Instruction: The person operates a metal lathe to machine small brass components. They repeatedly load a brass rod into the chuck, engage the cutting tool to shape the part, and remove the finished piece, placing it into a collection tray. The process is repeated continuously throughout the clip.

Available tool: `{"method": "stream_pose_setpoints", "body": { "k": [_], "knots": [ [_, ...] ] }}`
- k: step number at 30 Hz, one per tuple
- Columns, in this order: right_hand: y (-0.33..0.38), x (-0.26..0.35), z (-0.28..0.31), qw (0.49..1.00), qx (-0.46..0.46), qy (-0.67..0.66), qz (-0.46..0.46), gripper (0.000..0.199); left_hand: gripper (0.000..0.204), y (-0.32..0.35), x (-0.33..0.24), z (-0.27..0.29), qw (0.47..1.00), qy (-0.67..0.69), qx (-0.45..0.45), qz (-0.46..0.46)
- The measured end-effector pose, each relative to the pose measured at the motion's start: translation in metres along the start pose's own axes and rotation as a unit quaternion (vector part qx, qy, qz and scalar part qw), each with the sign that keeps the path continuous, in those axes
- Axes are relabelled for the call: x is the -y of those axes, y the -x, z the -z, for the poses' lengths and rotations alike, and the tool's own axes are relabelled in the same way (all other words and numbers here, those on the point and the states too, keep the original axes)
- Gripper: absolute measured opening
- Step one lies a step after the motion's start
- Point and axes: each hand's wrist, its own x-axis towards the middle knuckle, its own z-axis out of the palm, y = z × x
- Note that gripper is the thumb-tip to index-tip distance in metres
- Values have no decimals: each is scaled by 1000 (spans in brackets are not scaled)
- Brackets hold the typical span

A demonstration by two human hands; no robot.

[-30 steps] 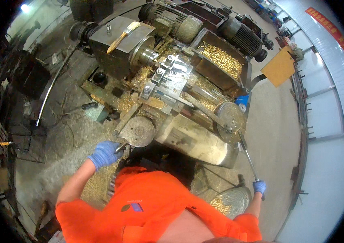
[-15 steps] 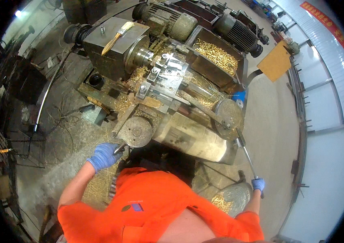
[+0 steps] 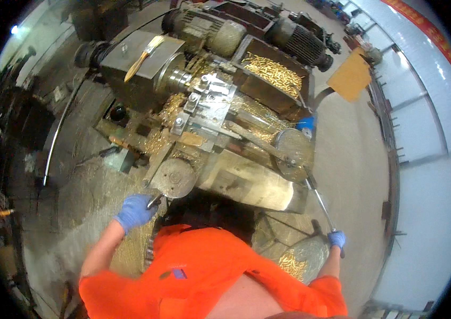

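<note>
I stand at a metal lathe (image 3: 204,122) covered in brass chips. My left hand (image 3: 135,210), in a blue glove, grips the crank handle of a round handwheel (image 3: 175,178) on the machine's near side. My right hand (image 3: 336,239), also in a blue glove, holds the lower end of a long thin metal lever (image 3: 318,199) that rises to a round mesh-like disc (image 3: 292,151) on the machine's right. My orange sleeves fill the lower middle.
A tray of brass parts (image 3: 273,72) sits at the machine's far right. A brush (image 3: 143,57) lies on the grey headstock. A bucket of brass pieces (image 3: 294,260) stands by my right arm. An orange board (image 3: 350,80) and brass swarf on the floor (image 3: 103,191) lie nearby.
Both hands keep their holds on the handwheel crank and the lever. The view has shifted slightly; the hands sit a little lower and nearer the machine.
</note>
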Motion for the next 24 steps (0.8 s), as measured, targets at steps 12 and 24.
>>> {"method": "stream_pose_setpoints", "body": {
  "k": [12,24],
  "knots": [
    [34,-1,-23,998,-14,-54,-23,26,28,1,-12,12,1000,-4,3,-13],
    [8,167,58,981,-130,-21,144,52,35,64,11,20,925,349,-20,150]
  ]
}}
